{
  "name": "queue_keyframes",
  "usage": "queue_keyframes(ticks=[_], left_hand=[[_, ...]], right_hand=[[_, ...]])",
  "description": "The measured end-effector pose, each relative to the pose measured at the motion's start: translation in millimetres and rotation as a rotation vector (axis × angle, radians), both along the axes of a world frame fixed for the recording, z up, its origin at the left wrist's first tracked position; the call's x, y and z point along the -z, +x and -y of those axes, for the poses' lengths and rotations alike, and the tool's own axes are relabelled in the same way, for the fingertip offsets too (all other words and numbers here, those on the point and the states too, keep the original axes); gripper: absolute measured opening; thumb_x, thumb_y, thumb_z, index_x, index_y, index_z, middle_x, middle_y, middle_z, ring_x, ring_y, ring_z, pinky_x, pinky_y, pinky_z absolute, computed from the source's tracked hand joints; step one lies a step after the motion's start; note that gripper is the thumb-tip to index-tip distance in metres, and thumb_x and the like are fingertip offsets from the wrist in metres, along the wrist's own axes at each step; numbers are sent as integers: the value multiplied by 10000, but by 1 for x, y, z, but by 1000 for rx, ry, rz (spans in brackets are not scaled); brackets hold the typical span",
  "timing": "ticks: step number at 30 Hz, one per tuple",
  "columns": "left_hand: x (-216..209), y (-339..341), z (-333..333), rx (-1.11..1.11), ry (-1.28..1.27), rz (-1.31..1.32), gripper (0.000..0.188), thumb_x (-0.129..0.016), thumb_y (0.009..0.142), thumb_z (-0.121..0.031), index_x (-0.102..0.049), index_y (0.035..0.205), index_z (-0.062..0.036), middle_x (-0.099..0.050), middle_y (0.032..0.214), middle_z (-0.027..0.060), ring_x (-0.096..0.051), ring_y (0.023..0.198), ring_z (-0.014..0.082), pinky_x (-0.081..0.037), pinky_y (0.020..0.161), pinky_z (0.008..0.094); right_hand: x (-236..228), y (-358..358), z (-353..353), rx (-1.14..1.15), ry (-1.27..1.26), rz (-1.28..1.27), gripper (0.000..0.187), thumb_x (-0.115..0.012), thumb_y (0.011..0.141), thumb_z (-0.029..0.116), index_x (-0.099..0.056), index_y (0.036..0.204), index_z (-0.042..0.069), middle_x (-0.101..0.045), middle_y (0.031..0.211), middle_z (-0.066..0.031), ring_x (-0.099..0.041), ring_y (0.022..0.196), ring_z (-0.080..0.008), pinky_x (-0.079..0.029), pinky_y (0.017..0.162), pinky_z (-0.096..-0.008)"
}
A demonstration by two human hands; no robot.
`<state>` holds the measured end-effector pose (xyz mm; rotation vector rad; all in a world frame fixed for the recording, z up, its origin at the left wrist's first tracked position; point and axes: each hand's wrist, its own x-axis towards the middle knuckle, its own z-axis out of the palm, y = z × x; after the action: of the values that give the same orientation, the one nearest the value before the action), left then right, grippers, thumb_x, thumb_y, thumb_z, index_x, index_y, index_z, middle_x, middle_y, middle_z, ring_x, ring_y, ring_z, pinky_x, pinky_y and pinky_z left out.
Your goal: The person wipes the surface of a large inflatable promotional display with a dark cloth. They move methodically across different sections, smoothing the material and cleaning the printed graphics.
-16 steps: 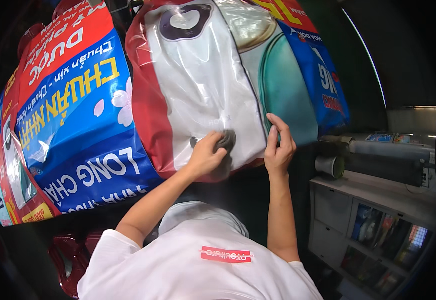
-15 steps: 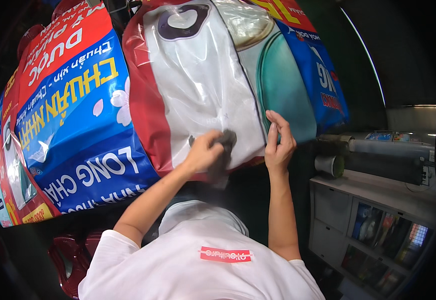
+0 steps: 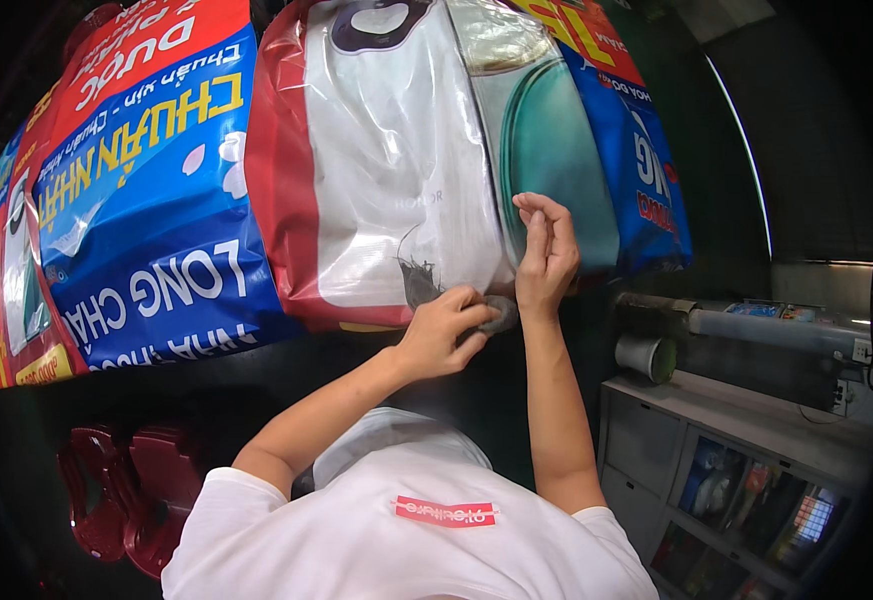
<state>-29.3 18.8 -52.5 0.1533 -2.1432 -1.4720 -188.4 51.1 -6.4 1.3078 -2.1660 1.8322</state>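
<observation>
A large glossy printed banner [image 3: 376, 170] in red, white, blue and teal hangs in front of me. My left hand [image 3: 441, 330] grips a small grey pad [image 3: 501, 315] at the banner's lower edge, just below a dark scuffed smear [image 3: 418, 280] on the white area. Beside it, my right hand [image 3: 546, 250] rests flat with fingers raised against the banner where the white and teal areas meet. Both forearms rise from my white shirt [image 3: 406, 530] at the bottom.
A second blue, red and yellow banner [image 3: 146, 200] hangs to the left. Red plastic stools [image 3: 116, 490] stand at lower left. To the right are a grey cabinet with shelves [image 3: 716, 460], a dark roll [image 3: 646, 355] and a long machine [image 3: 766, 330].
My left hand has slid the grey pad downward across the white area to the banner's lower edge. My right hand stayed pressed in nearly the same place.
</observation>
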Motion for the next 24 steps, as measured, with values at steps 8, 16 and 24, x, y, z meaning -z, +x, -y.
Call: queue_keyframes(ticks=[8,16,24], left_hand=[[24,-99,59,-838,-27,-68,297,-572,907,-76,-546,1186,23,-543,1123,227,-559,987,418,-461,843,455],[42,83,-2,-412,-101,531,326,-616,843,-93,-598,1166,-62,-563,1101,176,-595,963,373,-514,794,447],[86,19,90,-795,-852,403,357,-555,817,-85,-566,1174,-58,-526,1182,126,-545,996,310,-492,788,395]], right_hand=[[4,1,0,-33,-13,31,174,-492,961,9,-639,1043,-35,-681,969,-121,-674,917,-183,-530,776,-290],[3,5,2,-21,65,-125,162,-519,924,8,-667,983,-21,-694,897,-127,-701,830,-204,-550,700,-313],[6,9,8,52,88,-216,158,-541,894,9,-684,962,2,-700,875,-129,-706,799,-229,-550,699,-327]])
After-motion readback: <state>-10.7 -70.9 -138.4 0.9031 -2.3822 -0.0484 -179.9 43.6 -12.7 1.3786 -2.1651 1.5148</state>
